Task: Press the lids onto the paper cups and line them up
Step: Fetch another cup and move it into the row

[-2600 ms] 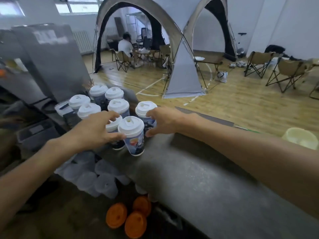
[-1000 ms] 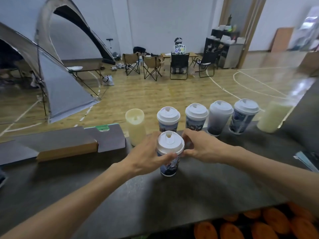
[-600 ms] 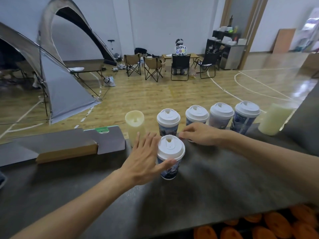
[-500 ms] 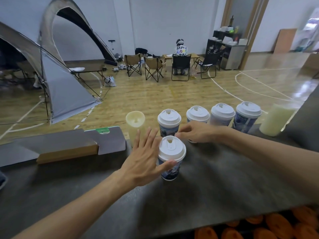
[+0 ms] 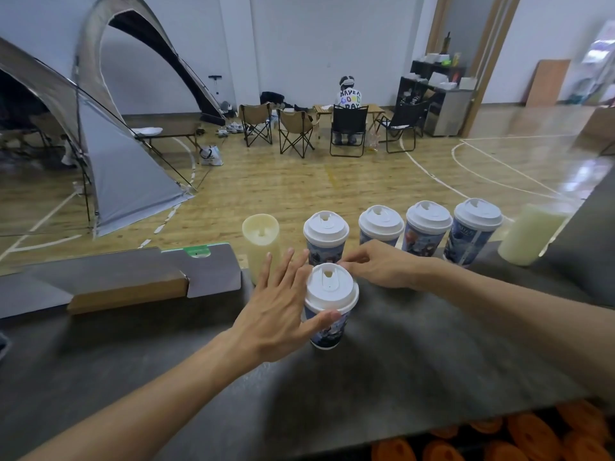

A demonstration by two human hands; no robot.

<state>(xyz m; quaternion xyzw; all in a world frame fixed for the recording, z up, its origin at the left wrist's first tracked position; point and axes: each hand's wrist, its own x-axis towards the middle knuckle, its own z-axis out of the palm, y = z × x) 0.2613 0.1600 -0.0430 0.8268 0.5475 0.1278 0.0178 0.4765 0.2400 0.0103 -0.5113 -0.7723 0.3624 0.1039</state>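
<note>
A printed paper cup with a white lid (image 5: pixel 331 289) stands alone on the dark counter (image 5: pixel 432 347), in front of a row of several lidded cups; the row runs from its left end cup (image 5: pixel 326 234) to its right end cup (image 5: pixel 476 224). My left hand (image 5: pixel 279 307) lies against the near cup's left side, fingers spread and straight, thumb resting on the cup's front. My right hand (image 5: pixel 377 265) rests on the counter behind that cup, fingers curled together, fingertips at the lid's far rim. It hides the lower part of the second cup (image 5: pixel 381 226) in the row.
Two pale yellow cylinders (image 5: pixel 261 242) (image 5: pixel 529 236) stand at either end of the row. A flat grey and brown cardboard piece (image 5: pixel 133 277) lies at the left of the counter. Orange lids (image 5: pixel 532 434) lie below the counter's front edge. Beyond are a tent, folding chairs and a seated person.
I turned from the cluster of cups at the left to this row. My left hand has let go of the near cup and spread its fingers; my right hand drew back off the lid.
</note>
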